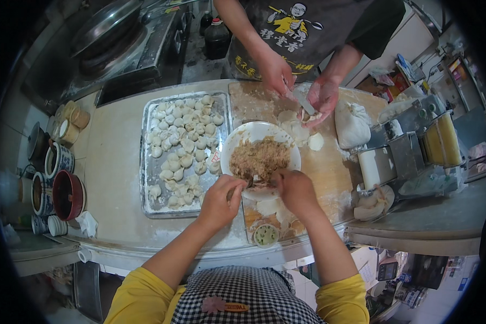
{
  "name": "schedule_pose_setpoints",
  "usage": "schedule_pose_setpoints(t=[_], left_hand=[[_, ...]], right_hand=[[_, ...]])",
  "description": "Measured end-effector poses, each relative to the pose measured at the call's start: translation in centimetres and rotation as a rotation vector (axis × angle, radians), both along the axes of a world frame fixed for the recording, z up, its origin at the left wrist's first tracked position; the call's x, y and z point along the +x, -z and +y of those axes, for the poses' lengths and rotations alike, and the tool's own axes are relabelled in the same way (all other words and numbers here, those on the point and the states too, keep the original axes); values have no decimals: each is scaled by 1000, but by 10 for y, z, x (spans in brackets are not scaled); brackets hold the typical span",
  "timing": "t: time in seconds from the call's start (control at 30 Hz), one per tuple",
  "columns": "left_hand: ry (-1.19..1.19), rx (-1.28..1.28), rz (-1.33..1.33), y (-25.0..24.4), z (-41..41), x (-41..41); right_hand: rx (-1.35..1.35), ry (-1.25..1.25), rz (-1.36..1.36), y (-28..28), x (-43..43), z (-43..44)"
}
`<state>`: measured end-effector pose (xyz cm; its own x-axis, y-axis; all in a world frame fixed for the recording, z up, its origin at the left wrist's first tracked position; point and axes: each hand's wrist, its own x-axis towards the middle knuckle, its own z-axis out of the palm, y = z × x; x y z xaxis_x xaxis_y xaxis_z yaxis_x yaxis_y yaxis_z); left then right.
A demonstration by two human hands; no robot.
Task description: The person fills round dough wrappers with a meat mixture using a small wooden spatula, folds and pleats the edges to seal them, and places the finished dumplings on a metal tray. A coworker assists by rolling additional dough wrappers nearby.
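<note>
My left hand (222, 200) is at the near left rim of a white bowl (234, 135), its fingers curled together. A small dark utensil (249, 181) shows at its fingertips, mostly hidden by the hand. My right hand (297, 190) is over the near right rim, fingers bent and slightly blurred; what it holds is hidden. Minced filling (261, 156) is heaped in the bowl. Pale dough wrappers (273, 208) lie below the bowl, beside a small cup with green bits (266, 235). Left of the bowl, a metal tray (146, 162) carries many shaped dumplings (186, 143).
Across the table, a co-worker's hand (324, 95) holds a filled wrapper (310, 116) under a flat spatula (303, 102). A tied white bag (352, 125) and a dough roller machine (409, 150) stand right. Jars and a red bowl (68, 195) line the left edge.
</note>
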<state>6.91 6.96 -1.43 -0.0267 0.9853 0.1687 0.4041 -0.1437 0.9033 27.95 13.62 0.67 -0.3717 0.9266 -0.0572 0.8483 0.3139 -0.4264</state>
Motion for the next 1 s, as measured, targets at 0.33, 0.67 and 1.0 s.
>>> schedule_pose_setpoints(t=[0.33,0.67,1.0], left_hand=[[-7,-53,-49,1,1,-5],[32,-62,-49,5,1,-11],[22,-33,-33,3,2,-10]], right_hand=[[-84,-44,3,-3,5,-10],[11,-47,106,13,-11,-10],[30,-59,98,7,-5,-1]])
